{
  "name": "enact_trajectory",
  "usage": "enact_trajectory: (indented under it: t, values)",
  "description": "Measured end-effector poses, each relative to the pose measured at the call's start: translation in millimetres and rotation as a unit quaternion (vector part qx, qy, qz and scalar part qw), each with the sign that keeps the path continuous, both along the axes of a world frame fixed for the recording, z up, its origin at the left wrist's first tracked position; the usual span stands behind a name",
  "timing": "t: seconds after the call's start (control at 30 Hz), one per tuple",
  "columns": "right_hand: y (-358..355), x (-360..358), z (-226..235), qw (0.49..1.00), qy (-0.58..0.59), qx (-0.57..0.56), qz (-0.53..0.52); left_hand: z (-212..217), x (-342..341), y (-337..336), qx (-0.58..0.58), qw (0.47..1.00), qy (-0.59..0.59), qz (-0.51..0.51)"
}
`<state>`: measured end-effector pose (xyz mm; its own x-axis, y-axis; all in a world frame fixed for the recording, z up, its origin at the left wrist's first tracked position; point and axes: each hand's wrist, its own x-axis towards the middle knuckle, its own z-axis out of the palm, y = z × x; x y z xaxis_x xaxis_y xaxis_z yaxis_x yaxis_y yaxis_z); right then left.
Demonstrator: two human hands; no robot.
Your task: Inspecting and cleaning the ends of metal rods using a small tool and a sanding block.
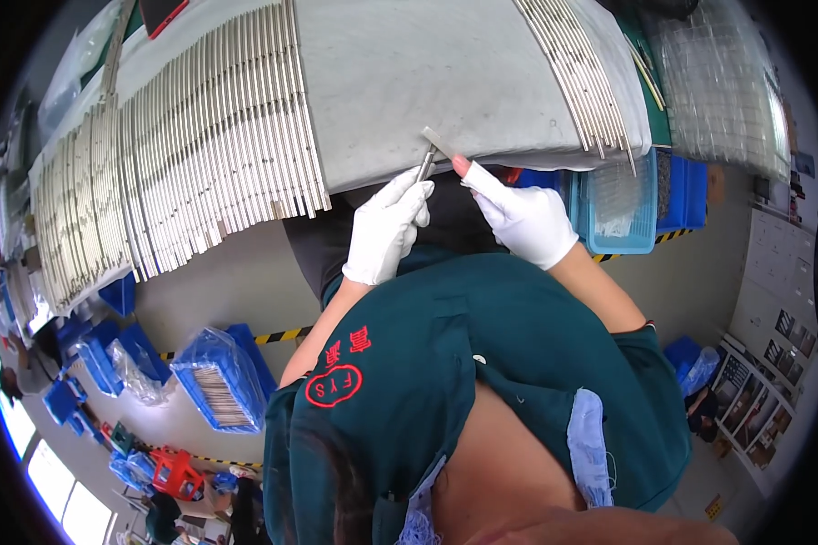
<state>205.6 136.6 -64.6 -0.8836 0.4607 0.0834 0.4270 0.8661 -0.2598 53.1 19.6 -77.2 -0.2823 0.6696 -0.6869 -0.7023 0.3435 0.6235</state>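
Observation:
My left hand [384, 231], in a white glove, is closed round a slim metal rod [425, 163], whose end sticks up past the fingers near the table's front edge. My right hand [523, 216] wears a white glove too, with one fingertip bare. It pinches a short, flat, pale strip [436, 140] that slants across the rod's upper end. Strip and rod appear to touch; exactly what the strip is, I cannot tell. Long rows of thin metal rods [218, 118] lie side by side on the table to the left, and a smaller group [580, 77] lies to the right.
A grey cloth covers the table [427, 68]. Clear plastic trays [718, 91] are stacked at the far right. A light blue basket [623, 238] and a darker blue bin [683, 195] stand beside the table. Blue crates [254, 354] rest on the floor behind to the left.

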Motion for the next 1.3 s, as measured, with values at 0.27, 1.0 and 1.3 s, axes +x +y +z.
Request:
enact_trajectory:
  t: [0.27, 1.0, 1.3]
  values:
    - [13, -10, 3, 0.988, 0.020, -0.150, -0.007, -1, -1, 0, 0.014, 1.000, -0.001, -0.015]
    - [16, 8, 2, 0.998, -0.041, -0.034, 0.021, -12, -1, -1, 0.015, 0.999, 0.032, -0.024]
    - [10, 12, -6, 0.999, 0.004, -0.027, 0.025, -10, -4, -1, 0.021, 0.999, 0.008, -0.038]
